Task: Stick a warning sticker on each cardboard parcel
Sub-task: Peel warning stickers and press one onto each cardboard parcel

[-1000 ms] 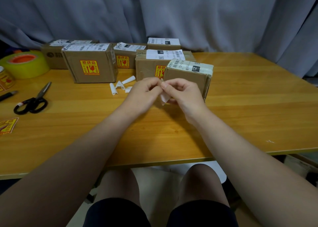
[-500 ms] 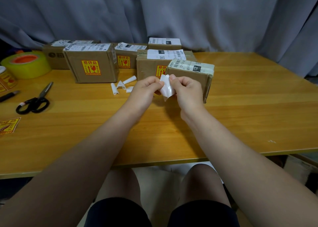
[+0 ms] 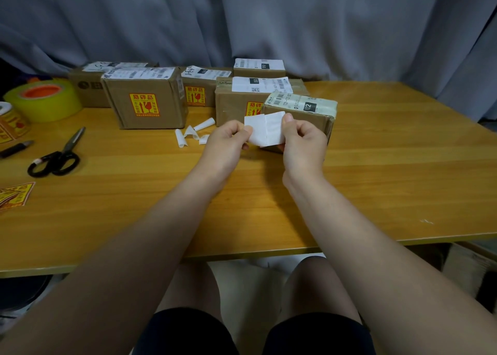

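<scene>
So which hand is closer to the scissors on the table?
The left hand. The scissors lie to its left; the right hand is farther right, past the white paper both pinch.

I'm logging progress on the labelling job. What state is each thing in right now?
Left hand, pinching the sticker sheet's left edge.
Right hand, pinching its right edge.
Sticker sheet, held up off the table, white side facing the camera.
Nearest parcel, closed, no warning sticker showing.
Front-left parcel, closed, warning sticker on its front.
Scissors, closed, lying flat.
Tape roll, lying flat.
Paper strips, curled, loose on the table.
</scene>
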`<state>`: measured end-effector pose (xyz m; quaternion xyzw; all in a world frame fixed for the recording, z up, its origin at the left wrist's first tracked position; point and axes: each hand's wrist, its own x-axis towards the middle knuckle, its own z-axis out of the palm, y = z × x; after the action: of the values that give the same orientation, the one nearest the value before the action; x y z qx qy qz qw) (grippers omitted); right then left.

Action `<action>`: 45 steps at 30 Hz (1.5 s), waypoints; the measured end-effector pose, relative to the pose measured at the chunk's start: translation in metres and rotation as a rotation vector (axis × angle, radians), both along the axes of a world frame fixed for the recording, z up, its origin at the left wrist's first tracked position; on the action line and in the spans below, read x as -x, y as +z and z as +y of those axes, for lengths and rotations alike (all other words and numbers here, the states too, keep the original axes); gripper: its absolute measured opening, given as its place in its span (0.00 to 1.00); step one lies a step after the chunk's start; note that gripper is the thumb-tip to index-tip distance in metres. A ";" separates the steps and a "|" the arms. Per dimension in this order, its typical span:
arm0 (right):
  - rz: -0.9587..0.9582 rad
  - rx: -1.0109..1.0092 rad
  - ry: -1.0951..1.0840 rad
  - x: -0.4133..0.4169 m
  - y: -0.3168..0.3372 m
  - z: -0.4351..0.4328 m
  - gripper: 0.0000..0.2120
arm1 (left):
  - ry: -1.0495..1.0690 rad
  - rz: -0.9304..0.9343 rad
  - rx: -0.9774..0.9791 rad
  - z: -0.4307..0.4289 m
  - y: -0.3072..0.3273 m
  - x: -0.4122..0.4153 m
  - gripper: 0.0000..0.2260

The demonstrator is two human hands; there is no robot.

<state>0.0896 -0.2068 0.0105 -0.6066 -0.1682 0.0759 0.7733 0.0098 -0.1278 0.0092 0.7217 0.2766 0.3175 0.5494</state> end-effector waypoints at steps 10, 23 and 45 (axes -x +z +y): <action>-0.065 -0.021 -0.033 0.002 0.001 -0.001 0.14 | 0.058 0.058 -0.049 0.004 -0.001 -0.001 0.10; -0.053 -0.108 -0.077 0.008 0.001 0.001 0.11 | 0.127 0.064 -0.130 0.007 -0.001 -0.004 0.10; -0.512 0.177 0.230 -0.019 0.013 -0.017 0.07 | 0.093 0.528 -0.755 0.056 0.012 0.004 0.06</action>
<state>0.1088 -0.2234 0.0238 -0.6482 -0.4182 0.0219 0.6360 0.0055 -0.0714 0.0209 0.9142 0.3042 0.2255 0.1440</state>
